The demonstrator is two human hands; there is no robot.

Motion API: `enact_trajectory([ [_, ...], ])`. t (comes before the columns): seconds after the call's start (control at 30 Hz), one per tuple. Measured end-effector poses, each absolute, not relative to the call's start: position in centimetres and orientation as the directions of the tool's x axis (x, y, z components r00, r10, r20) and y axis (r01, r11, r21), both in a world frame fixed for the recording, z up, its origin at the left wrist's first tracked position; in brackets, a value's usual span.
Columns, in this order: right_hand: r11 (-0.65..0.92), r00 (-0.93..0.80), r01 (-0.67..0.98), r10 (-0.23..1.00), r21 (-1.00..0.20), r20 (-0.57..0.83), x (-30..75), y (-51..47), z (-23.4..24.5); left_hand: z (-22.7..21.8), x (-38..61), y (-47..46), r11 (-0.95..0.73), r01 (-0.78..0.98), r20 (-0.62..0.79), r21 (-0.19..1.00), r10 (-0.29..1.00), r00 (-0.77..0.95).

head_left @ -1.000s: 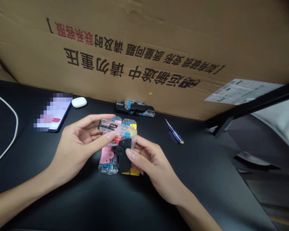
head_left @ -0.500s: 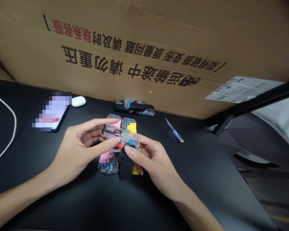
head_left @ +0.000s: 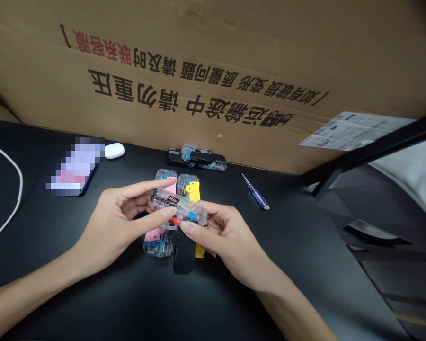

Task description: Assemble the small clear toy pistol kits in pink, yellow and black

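Both hands hold a small clear plastic toy water gun (head_left: 179,209) with a black grip (head_left: 183,253) and a red trigger, just above the black table (head_left: 92,293). My left hand (head_left: 120,222) pinches its barrel end between thumb and fingers. My right hand (head_left: 220,239) grips the rear, thumb beside the trigger. Under it on the table lie a pink toy gun (head_left: 158,237) and a yellow one (head_left: 190,187), side by side.
Another black and clear toy gun (head_left: 197,157) lies by the big cardboard box (head_left: 216,66) at the back. A blue-handled screwdriver (head_left: 256,192) lies to the right. A phone (head_left: 74,170), a white earbud case (head_left: 114,150) and a white cable (head_left: 10,203) lie left. The table's edge drops off right.
The held toy gun has tilted and dropped slightly, its barrel turning more level. My right thumb has slid up from the black grip to the trigger area.
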State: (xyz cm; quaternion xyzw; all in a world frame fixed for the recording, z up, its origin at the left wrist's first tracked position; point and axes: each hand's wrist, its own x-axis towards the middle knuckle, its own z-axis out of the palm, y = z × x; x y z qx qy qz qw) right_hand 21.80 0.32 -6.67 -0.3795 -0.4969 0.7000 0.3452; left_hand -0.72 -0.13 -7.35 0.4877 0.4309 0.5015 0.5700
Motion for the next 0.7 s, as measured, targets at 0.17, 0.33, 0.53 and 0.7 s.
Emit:
enact_trajectory([
  [0.17,-0.261,-0.464,-0.095,0.866,-0.961,-0.189,21.9,0.2,-6.8,-7.2,-0.8,-0.1,0.011,-0.167,0.007,0.986,0.994,0.112],
  [0.33,-0.261,-0.408,-0.078,0.889,-0.962,-0.208,22.0,0.3,-7.1,-7.3,-0.7,0.1,-0.033,-0.191,0.052,0.981,0.994,0.097],
  [0.53,-0.223,-0.278,-0.100,0.942,-0.970,-0.188,22.2,0.8,-7.8,-7.4,-0.6,0.0,-0.030,-0.169,0.043,0.985,0.997,0.071],
  [0.7,-0.222,-0.324,-0.105,0.929,-0.969,-0.178,22.3,0.9,-7.5,-7.2,-0.6,-0.2,-0.014,-0.156,0.026,0.988,0.997,0.074],
])
